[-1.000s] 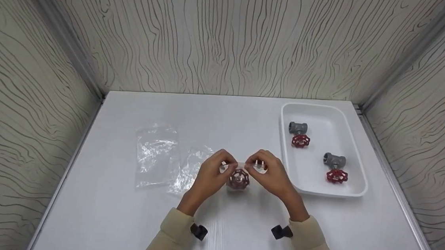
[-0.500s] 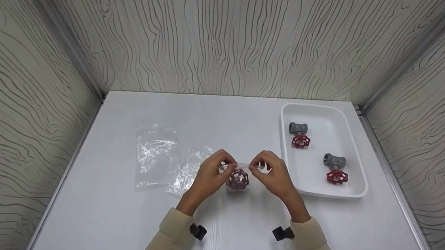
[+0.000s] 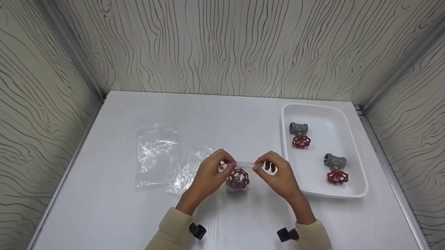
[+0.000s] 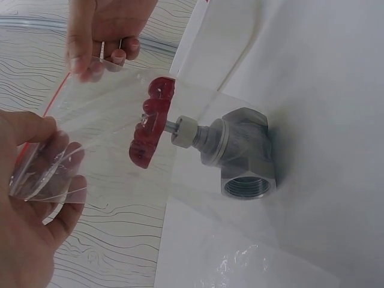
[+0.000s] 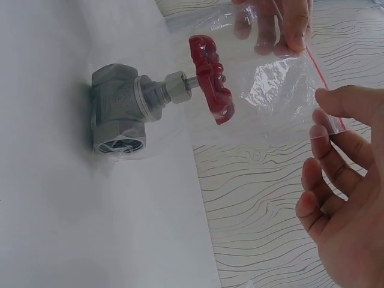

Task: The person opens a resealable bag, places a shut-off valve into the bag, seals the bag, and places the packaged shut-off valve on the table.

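A clear zip bag [image 5: 264, 114] with a red line along its mouth stands upright on the table. Inside it is a gate valve [image 4: 237, 147] with a grey threaded body and a red handwheel [image 3: 238, 178], wheel uppermost. My left hand [image 3: 211, 172] pinches the bag's top edge at the left, thumb against fingers. At the right end of that edge, my right hand [image 3: 280, 176] pinches the strip between thumb and index finger, its other fingers loosely bent. Between the two hands the mouth is stretched straight, above the handwheel. Whether the seal is closed all along is too fine to tell.
To the right, a white tray [image 3: 360, 189] holds two more valves, a rear one [image 3: 300, 135] and a nearer one [image 3: 335, 167]. Two flat clear bags lie on the left, one farther out [image 3: 157, 157] and one [image 3: 189, 172] beside my left hand. Patterned walls [image 3: 229, 42] surround the table.
My right hand has moved rightward along the bag's top edge, widening the gap between the hands. My left hand stays nearly still, and the bagged valve keeps its place.
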{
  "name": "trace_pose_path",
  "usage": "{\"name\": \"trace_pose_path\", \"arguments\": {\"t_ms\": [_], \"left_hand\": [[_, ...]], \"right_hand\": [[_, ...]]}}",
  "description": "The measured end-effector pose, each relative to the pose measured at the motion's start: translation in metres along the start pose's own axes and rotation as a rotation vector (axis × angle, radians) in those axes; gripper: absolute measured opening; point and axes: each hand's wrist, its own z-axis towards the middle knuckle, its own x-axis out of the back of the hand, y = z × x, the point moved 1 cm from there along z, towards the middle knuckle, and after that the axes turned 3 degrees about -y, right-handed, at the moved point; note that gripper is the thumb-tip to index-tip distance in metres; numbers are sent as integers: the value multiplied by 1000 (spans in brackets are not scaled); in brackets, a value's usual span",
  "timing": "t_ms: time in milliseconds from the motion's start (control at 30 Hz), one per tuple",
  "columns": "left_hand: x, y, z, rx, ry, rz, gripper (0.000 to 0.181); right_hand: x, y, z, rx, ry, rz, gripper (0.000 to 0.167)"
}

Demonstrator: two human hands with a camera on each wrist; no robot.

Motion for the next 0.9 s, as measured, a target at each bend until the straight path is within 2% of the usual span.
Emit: {"name": "trace_pose_path", "arguments": {"t_ms": [533,700,800,900], "left_hand": [[0,1,0,9,-8,6,5],[-1,-1,1,-4,1,15,5],[-1,-2,1,-14,3,7,4],[-1,-3,1,-16,2,-12,5]], "right_hand": [[1,3,-2,98,82,-15,5],[0,4,-2,141,119,14,14],[-1,6,-3,105,121,18,14],[-2,9,-7,7,92,40,18]]}}
